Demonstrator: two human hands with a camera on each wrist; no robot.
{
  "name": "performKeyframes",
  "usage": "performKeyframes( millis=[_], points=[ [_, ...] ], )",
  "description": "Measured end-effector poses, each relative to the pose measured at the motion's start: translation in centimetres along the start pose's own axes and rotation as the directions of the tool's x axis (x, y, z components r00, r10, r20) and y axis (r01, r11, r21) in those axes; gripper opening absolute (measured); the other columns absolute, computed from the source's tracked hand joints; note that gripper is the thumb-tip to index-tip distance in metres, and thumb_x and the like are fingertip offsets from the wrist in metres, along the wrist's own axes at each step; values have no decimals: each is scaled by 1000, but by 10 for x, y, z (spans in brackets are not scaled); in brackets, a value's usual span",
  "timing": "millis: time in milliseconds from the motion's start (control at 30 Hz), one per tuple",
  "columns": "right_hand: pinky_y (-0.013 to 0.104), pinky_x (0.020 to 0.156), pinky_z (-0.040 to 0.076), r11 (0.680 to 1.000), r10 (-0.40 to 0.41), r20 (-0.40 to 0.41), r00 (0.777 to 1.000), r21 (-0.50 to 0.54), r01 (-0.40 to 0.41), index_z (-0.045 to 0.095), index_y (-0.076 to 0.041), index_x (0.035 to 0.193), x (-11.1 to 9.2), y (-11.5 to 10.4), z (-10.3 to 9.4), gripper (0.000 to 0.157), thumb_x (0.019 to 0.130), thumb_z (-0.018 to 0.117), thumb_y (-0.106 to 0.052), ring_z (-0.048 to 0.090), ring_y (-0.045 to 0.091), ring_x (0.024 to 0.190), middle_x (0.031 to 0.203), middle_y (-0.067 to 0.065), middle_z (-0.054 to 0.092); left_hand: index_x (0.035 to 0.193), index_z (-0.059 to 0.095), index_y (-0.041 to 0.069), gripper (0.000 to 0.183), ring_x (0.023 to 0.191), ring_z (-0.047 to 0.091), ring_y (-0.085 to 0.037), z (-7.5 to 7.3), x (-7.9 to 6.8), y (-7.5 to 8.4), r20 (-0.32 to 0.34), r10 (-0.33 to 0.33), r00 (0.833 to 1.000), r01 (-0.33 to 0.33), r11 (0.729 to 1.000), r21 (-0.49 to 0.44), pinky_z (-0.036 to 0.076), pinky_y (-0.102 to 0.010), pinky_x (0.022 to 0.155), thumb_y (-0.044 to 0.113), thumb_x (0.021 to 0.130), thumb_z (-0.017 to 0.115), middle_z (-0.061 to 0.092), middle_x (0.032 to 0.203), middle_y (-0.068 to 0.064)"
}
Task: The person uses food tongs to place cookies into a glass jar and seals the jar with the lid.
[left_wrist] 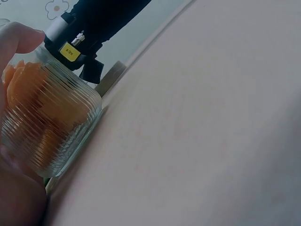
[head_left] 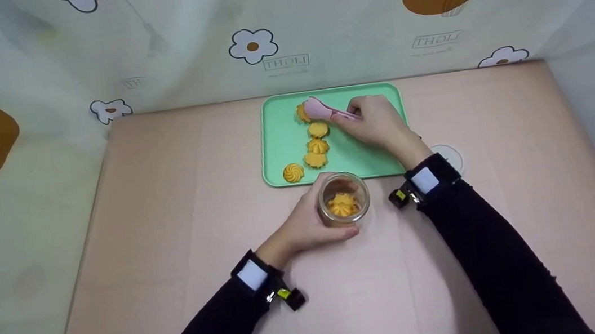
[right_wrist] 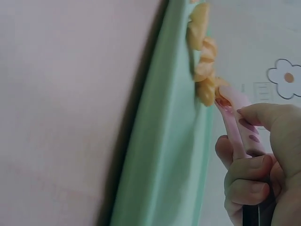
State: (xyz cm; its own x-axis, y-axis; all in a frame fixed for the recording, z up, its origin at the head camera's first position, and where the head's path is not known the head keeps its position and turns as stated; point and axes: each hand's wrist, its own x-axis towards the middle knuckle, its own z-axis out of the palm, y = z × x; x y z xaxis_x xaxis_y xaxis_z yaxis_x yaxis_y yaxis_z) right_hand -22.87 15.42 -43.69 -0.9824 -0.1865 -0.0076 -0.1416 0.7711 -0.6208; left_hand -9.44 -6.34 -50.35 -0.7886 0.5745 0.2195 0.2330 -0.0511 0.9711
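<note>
My left hand [head_left: 309,219] grips a ribbed glass jar [left_wrist: 56,113] around its side, in front of the tray. Several yellow cookies [head_left: 342,205] lie inside the jar, whose mouth faces up. Over the green tray [head_left: 364,153], my right hand [head_left: 380,120] holds pink tongs [head_left: 319,109], fingers curled round the handle in the right wrist view. The tips of the tongs are at the farthest cookie [head_left: 302,113], partly covering it. Below it a column of cookies [head_left: 317,146] runs toward the near edge, and a swirled cookie [head_left: 293,173] sits at the near left corner.
A round pale disc [head_left: 448,158] lies on the table right of the tray, partly behind the right wrist. The table [head_left: 166,206] has a pinkish cover. Behind it hangs a patterned curtain [head_left: 192,49] close to the tray's far edge.
</note>
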Motion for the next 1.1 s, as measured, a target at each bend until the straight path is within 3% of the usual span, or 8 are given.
performKeyframes(
  millis=[333,667,867,1100],
  points=[
    [34,58,42,1000,-7,-72,997,28,9,75,-6,98,-34,-10,-41,45,100,73,-51,54,23,73,86,9,65,151,51,16,89,138,57,-23,0,-1,1,-3,-14,1000,14,1000,3,42,-43,124,14,76,99,64,143,-2],
    [28,53,39,997,-62,-77,995,33,65,75,-10,92,-98,-20,-84,39,101,75,-47,51,18,67,80,3,64,152,51,14,90,139,57,-23,0,0,1,3,-10,1000,10,1000,-8,42,-44,124,18,76,99,63,145,-3],
    [25,45,40,992,-117,16,993,58,116,76,-15,91,-133,-34,-107,32,100,78,-45,52,12,50,73,0,64,153,51,16,93,140,56,-23,1,0,2,-7,-29,1000,29,1000,-4,42,-45,124,17,74,100,62,147,-2],
    [27,43,41,985,-170,134,976,38,167,75,-19,88,-158,-46,-119,27,99,81,-43,51,11,47,74,-3,67,155,48,18,94,139,57,-20,0,-1,3,-7,-62,998,62,998,9,45,-43,123,18,75,99,61,148,-1]
  ],
)
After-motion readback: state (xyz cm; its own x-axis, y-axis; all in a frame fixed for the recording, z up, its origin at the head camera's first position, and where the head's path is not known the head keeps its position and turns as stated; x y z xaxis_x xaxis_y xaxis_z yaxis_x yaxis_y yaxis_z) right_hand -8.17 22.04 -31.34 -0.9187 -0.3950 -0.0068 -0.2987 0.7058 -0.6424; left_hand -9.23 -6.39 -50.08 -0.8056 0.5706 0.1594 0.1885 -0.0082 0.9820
